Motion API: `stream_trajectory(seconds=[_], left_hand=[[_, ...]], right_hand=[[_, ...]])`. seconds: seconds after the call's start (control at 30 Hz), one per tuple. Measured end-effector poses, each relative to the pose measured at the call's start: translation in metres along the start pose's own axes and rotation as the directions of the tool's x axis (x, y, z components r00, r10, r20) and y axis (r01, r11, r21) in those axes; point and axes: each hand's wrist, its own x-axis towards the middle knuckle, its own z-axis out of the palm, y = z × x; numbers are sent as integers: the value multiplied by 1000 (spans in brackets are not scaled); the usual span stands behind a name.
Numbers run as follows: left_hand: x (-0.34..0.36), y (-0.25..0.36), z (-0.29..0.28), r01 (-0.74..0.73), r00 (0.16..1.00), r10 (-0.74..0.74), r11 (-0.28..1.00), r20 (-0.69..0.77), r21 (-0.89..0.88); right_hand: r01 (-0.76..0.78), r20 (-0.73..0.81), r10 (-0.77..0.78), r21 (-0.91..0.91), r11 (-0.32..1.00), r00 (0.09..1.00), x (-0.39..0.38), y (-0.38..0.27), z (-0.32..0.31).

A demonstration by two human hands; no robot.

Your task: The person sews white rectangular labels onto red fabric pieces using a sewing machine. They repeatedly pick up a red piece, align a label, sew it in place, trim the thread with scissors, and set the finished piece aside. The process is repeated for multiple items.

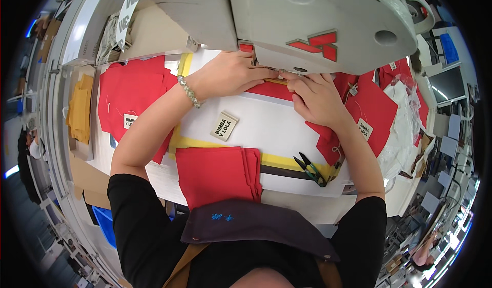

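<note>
Just below the head of a grey sewing machine, both hands meet over a red fabric piece. My left hand, with a beaded bracelet at its wrist, reaches in from the left with fingers closed on the fabric's edge. From the other side, my right hand holds the same edge with bent fingers, its thumb lower down. The fingertips nearly touch; the machine head partly hides them. A small stack of cream labels lies below my left hand. Nearer to me are folded red pieces and thread snips with open blades.
Red fabric with labels piles up on the left and right. Clear plastic wrap lies beside the right pile. At the far left, a box holds yellow pieces. Yellow tape borders the white work surface.
</note>
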Motion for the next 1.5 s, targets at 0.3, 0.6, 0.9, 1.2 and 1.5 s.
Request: stream_trajectory(seconds=[0.3,0.6,0.9,1.2,1.5], left_hand=[[3,-1,-4,27,999,-24,998,47,-57],[2,6,-5,53,997,-52,999,49,-6],[1,2,5,12,999,-10,998,-34,57],[0,-20,10,366,917,-357,930,178,-25],[-1,-14,12,132,991,-132,990,6,-42]], right_hand=[[12,4,-12,-4,1000,1000,-3,3,4],[6,21,-5,-27,1000,1000,-8,4,9],[75,-69,-82,-91,993,994,-14,9,6],[74,-166,-86,-76,994,982,-2,26,4],[83,-138,-94,-80,993,986,-5,22,5]])
